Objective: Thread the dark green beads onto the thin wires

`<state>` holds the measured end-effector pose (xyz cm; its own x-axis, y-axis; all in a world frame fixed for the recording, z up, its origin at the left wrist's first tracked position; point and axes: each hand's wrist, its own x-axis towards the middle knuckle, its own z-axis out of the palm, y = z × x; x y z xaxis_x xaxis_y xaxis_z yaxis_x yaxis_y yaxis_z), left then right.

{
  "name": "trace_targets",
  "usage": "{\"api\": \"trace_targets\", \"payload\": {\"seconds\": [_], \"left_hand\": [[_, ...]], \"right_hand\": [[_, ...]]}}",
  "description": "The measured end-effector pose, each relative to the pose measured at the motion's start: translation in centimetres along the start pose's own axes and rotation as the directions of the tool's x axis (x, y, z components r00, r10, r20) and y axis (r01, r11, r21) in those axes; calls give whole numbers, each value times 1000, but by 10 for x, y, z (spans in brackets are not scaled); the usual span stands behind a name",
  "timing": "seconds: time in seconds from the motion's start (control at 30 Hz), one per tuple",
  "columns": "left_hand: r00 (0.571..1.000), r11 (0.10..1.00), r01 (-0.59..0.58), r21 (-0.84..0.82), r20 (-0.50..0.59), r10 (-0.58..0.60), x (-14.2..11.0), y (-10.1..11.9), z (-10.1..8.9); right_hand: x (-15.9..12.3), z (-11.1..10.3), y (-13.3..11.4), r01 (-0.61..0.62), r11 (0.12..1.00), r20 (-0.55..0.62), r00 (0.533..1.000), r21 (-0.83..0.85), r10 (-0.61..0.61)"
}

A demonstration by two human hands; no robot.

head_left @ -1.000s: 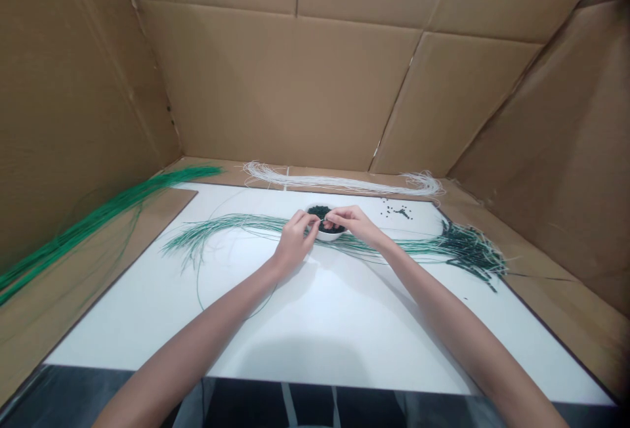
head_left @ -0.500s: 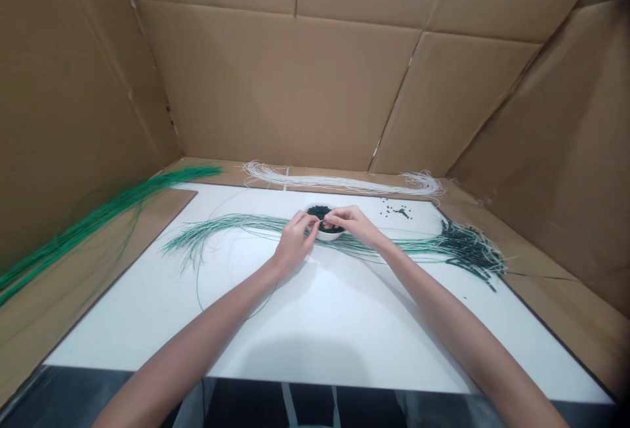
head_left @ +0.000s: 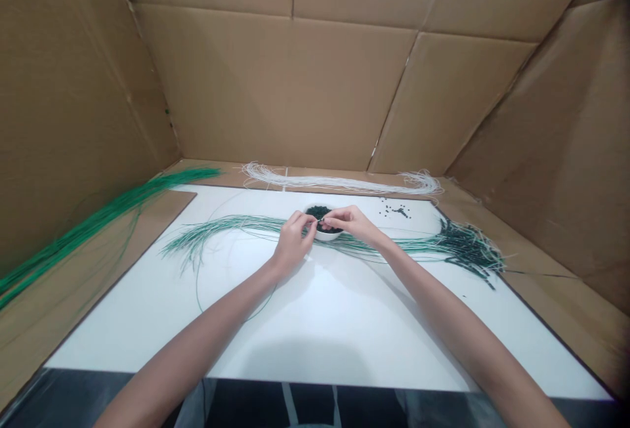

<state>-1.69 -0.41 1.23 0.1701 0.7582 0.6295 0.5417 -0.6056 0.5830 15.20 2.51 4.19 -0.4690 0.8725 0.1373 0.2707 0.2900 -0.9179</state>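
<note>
Over a white bowl (head_left: 329,236) of small dark green beads (head_left: 317,211), my two hands meet at the fingertips. My left hand (head_left: 295,237) is closed in a pinch on a thin green string (head_left: 197,283), whose slack loops down past the left forearm. Thumb and finger of my right hand (head_left: 349,221) pinch a tiny dark bead (head_left: 321,221) close to the string's tip. Whether the bead is on the string is too small to tell. Behind and beneath the hands runs a bundle of green strings (head_left: 236,221), its right end thick with threaded dark beads (head_left: 467,247).
Loose dark beads (head_left: 396,210) lie on the white board (head_left: 315,323) at the back right. White strings (head_left: 339,184) stretch along the back edge, and more green strings (head_left: 108,211) lie at the left. Cardboard walls (head_left: 275,86) enclose the back and sides.
Both hands stay over the bowl with hardly any movement. The fingertips have shifted slightly, and a dark bead now shows between them. The camera view has moved a little.
</note>
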Motion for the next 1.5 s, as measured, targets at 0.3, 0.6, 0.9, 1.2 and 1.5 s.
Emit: {"api": "trace_targets", "payload": {"seconds": [0.3, 0.6, 0.9, 1.2, 1.5], "left_hand": [[1000, 1000, -1, -2, 5, 1, -1, -3, 2], [1000, 1000, 1, 2, -10, -1, 0, -2, 2], [1000, 1000, -22, -5, -2, 22, -1, -4, 2], [1000, 1000, -18, 3, -19, 18, -1, -4, 2], [1000, 1000, -22, -1, 8, 22, -1, -3, 1]], "right_hand": [[4, 1, 10, 53, 998, -91, 994, -27, -56], [4, 1, 11, 70, 997, -107, 992, -30, -73], [3, 0, 9, 46, 998, -96, 994, -49, -50], [2, 2, 4, 21, 999, -100, 995, -32, -24], [3, 2, 8, 23, 999, -120, 992, -28, -27]]}}
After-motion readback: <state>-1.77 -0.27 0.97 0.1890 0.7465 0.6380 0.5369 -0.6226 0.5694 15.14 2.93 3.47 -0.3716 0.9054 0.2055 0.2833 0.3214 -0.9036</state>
